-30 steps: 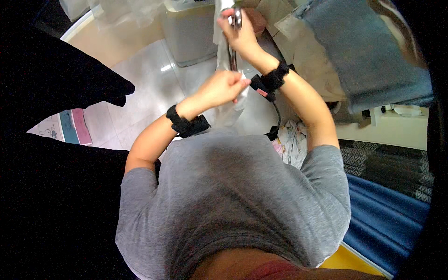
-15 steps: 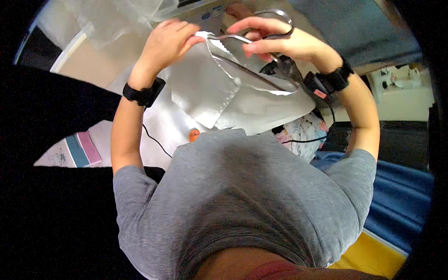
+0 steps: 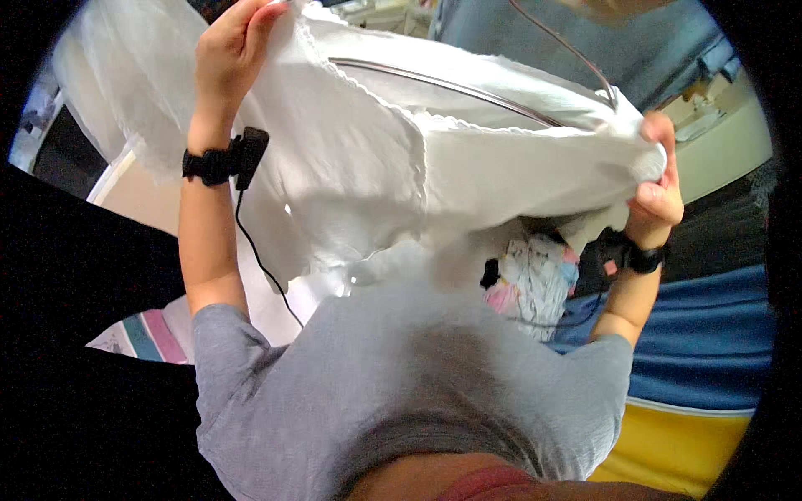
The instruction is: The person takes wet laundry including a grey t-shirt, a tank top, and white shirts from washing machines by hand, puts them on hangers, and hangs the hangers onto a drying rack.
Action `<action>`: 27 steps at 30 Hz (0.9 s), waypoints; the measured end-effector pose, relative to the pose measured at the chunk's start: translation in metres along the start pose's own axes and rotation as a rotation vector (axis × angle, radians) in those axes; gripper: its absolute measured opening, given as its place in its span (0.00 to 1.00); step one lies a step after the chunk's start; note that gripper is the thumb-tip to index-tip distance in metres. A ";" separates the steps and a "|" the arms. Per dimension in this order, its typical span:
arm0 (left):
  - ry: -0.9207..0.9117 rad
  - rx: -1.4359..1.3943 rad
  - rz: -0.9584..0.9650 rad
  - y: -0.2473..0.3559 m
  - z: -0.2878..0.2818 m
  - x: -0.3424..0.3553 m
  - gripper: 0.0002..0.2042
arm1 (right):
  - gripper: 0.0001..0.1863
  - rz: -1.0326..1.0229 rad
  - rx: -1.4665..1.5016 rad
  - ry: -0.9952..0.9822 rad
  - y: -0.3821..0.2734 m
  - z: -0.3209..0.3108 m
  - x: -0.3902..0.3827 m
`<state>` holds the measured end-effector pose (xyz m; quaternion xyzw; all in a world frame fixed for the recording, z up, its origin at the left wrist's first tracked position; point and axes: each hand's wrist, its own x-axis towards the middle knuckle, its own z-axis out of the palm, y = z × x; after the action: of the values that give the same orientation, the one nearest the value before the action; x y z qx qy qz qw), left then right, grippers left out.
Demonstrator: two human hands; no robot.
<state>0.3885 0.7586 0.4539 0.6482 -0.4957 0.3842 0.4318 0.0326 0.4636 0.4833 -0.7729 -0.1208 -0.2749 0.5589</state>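
Note:
A white garment (image 3: 351,179) with a scalloped trim along its opening is stretched out between my hands. My left hand (image 3: 230,54) is closed on its upper left edge, by the top rim of the view, which cuts off some of the fingers. My right hand (image 3: 662,179) pinches the garment's right end, thumb below and fingers above. A shiny metal hanger (image 3: 455,90) lies inside the opening, its bar running toward the right end. More of its curved wire (image 3: 572,54) rises above the cloth at the upper right. The garment's lower edge hangs loose over my chest.
Sheer white fabric (image 3: 125,83) hangs at the upper left. Crumpled patterned cloth (image 3: 535,275) lies below the garment, with blue fabric (image 3: 697,342) and yellow fabric (image 3: 677,447) at the lower right. A black cable (image 3: 255,250) trails from my left wrist strap.
My right hand has left the hanger's hook, moved right and down, and taken the garment's end. My left hand has shifted up and left. The garment is now spread wider and raised.

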 end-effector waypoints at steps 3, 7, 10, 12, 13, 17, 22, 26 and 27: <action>0.261 0.028 0.247 0.012 0.008 0.033 0.09 | 0.28 -0.180 0.288 0.063 -0.006 0.030 0.006; 0.376 0.101 0.134 0.043 0.059 0.020 0.10 | 0.33 -0.069 0.324 0.327 -0.020 0.045 -0.015; 0.364 0.194 0.063 0.064 0.079 -0.045 0.17 | 0.20 -0.012 0.446 0.168 -0.009 0.045 -0.056; 0.533 0.221 0.018 0.110 0.092 -0.084 0.30 | 0.20 -0.056 0.482 0.183 -0.021 0.053 -0.068; 0.510 0.129 0.073 0.130 0.101 -0.074 0.34 | 0.20 -0.130 0.437 0.204 -0.038 0.045 -0.048; 0.018 -0.010 0.309 0.188 0.186 -0.211 0.39 | 0.23 -0.272 0.348 0.258 -0.083 0.032 -0.027; -0.675 0.235 -0.085 0.128 0.229 -0.418 0.34 | 0.24 -0.544 0.179 0.300 -0.122 -0.008 0.023; -0.687 0.227 -0.330 0.148 0.166 -0.378 0.37 | 0.23 -0.754 0.131 0.295 -0.150 -0.046 0.069; -0.744 0.062 -0.548 0.153 0.153 -0.359 0.41 | 0.23 -0.773 0.158 0.319 -0.158 -0.043 0.078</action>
<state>0.1735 0.7056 0.0984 0.8617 -0.4158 0.0118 0.2905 0.0057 0.4684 0.6624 -0.5732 -0.3345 -0.5705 0.4838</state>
